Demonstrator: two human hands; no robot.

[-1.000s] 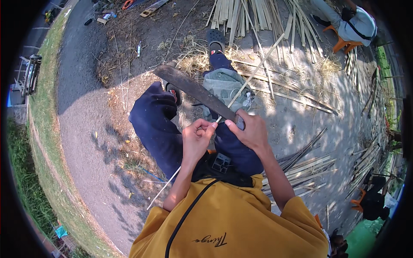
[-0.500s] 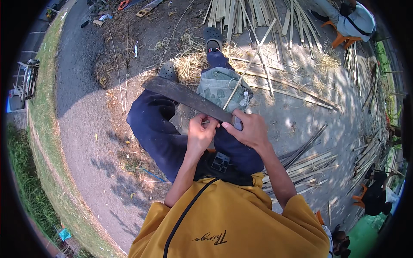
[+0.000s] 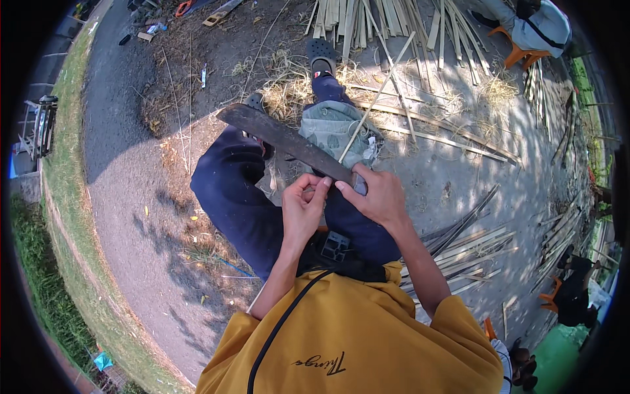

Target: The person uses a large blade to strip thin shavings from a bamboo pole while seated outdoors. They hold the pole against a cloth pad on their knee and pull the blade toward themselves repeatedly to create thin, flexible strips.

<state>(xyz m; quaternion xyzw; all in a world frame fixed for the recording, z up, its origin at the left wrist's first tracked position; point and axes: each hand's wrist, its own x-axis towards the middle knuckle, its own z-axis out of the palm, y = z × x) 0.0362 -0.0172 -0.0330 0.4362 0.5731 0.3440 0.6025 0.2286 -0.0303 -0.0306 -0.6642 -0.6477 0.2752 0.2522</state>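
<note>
A broad, dark machete (image 3: 282, 139) lies slantwise over my lap, its wide end pointing to the far left. My right hand (image 3: 379, 198) is closed round its near right end, thumb bent toward the blade. Just left of that thumb, my left hand (image 3: 303, 209) is pinched at the blade's lower edge. A thin pale bamboo strip (image 3: 375, 104) runs from the far right down to the blade, which hides part of it. A light piece shows beside my left forearm and seems to be the same strip. Grey-green cloth (image 3: 328, 128) covers my right knee beneath the strip.
Many split bamboo strips (image 3: 374, 23) lie ahead, with another pile (image 3: 466, 256) by my right side. Curly shavings (image 3: 285, 98) surround my feet. A handsaw (image 3: 223, 12) rests at the far left. A person sits on an orange stool (image 3: 522, 52) at the far right.
My left hand has shifted slightly left and down, away from my right thumb. A light strip end now shows by my left elbow. The machete and right hand stay nearly in place.
</note>
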